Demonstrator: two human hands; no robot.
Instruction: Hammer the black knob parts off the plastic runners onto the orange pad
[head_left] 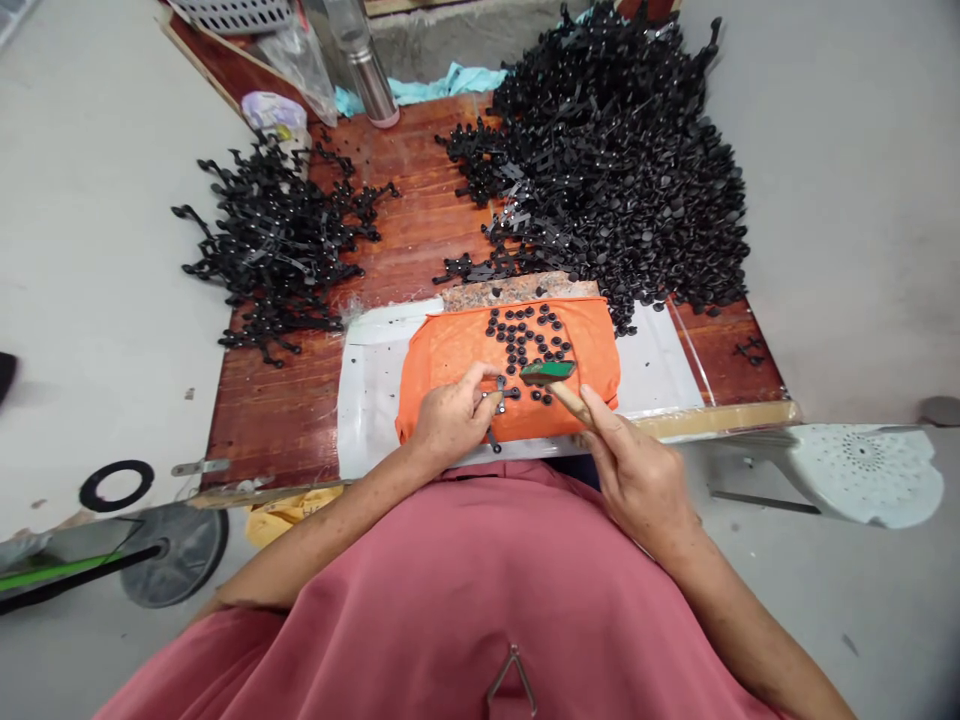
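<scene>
My right hand (637,460) is closed round the wooden handle of a small hammer (571,402), whose head has a green side. The hammer head is just above an orange cloth-covered pad (442,350). With thumb and fingers, my left hand (454,415) pinches a black branched plastic part (501,400) on the pad, left of the hammer head. Several small round black caps (517,335) lie spread over the pad beyond the hammer. My left fingers partly hide the branched part.
A large heap of black parts and caps (615,170) covers the table's back right. A smaller pile of branched parts (285,240) lies at left. At the back stand a steel flask (371,80) and a white basket (232,14). A white stool (870,470) is at right.
</scene>
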